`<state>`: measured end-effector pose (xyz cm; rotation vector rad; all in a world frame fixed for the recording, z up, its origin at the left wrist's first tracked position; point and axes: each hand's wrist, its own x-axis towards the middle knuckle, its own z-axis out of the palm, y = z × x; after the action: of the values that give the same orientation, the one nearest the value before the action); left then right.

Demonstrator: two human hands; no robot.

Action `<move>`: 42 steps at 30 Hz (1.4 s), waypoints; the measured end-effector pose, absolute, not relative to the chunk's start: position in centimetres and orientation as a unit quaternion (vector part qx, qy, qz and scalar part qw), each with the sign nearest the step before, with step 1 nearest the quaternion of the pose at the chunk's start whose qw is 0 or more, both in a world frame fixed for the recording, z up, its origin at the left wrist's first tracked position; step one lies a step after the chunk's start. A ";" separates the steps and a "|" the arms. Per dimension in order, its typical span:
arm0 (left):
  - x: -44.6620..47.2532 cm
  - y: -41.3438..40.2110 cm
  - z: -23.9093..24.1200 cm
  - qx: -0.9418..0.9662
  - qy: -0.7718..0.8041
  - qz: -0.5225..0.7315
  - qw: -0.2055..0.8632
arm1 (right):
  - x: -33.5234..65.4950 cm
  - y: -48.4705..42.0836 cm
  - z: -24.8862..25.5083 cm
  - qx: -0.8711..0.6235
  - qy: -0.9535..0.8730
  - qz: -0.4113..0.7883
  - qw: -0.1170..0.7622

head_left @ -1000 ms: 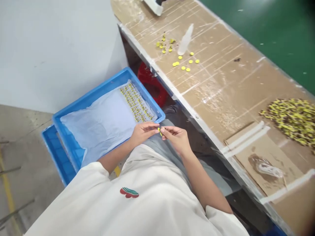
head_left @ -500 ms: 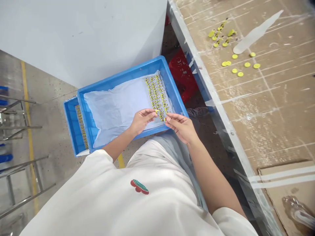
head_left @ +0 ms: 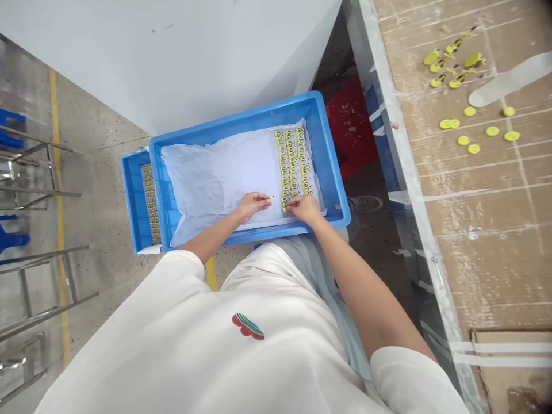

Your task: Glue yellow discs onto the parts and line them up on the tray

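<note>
A blue tray (head_left: 332, 167) lined with white paper (head_left: 224, 172) sits low in front of me. Rows of small yellow-and-black pieces (head_left: 294, 164) lie along the paper's right side. My left hand (head_left: 252, 204) rests on the paper with its fingers pinched on a small yellow piece. My right hand (head_left: 305, 208) is closed at the near end of the rows, fingertips touching the pieces; I cannot make out what it holds.
A second blue tray (head_left: 134, 201) with a strip of the same pieces lies under the first, at its left. To the right runs a cardboard-covered bench (head_left: 474, 218) with loose yellow discs (head_left: 474, 135). A red stool (head_left: 351, 126) stands under it; metal frames (head_left: 34, 195) stand at left.
Both hands have moved forward from my lap into the tray and down onto the paper. My view has swung left, so the bench now fills only the right side.
</note>
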<state>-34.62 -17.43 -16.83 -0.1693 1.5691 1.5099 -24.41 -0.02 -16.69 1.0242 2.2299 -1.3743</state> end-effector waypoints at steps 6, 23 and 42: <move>-34.0 -17.0 -17.5 -0.075 0.635 0.611 0.467 | -25.0 -0.2 -17.1 0.378 0.771 -0.469 0.208; -33.0 -16.9 -16.7 -0.062 0.639 0.596 0.483 | -25.8 -0.8 -15.6 0.355 0.826 -0.321 0.297; -31.4 -14.8 -17.7 0.049 0.689 0.539 0.482 | -24.2 2.2 -15.5 0.262 0.782 -0.512 0.241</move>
<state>-31.41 -14.83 -17.72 0.1198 1.6802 1.3129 -24.20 2.22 -15.48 0.7160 2.1390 -1.4005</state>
